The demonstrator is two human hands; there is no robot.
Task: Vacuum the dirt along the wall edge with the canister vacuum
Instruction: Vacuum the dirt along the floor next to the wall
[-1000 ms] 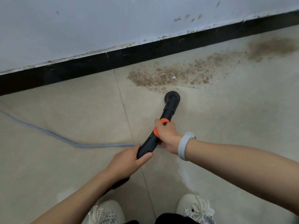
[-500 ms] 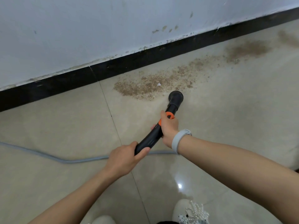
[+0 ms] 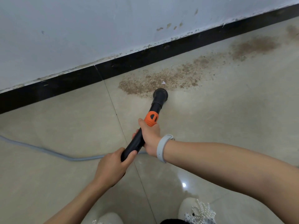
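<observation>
Head view looks down on both hands wrapped round a black vacuum wand point(image 3: 140, 139) that slants up and away from the person toward the wall. Left hand point(image 3: 111, 168) grips the near end of the wand, fingers curled over it and thumb laid along its side. Right hand point(image 3: 149, 136) grips farther up, fingers curled underneath, its thumb reaching toward the orange collar point(image 3: 151, 118) just beyond it. A pale grey wristband point(image 3: 162, 147) sits on the right wrist.

Beyond the right hand the wand ends in a round black nozzle point(image 3: 160, 94), which sits at the near edge of a brown patch of dirt point(image 3: 161, 80). That dirt spreads on the beige floor tiles point(image 3: 64, 123) ahead and to the right of the hands, running beside the black skirting board point(image 3: 145, 55) under the white wall point(image 3: 80, 29). A grey hose point(image 3: 53, 153) trails across the floor to the left of the left hand. Two white shoes point(image 3: 196, 210) show below the arms.
</observation>
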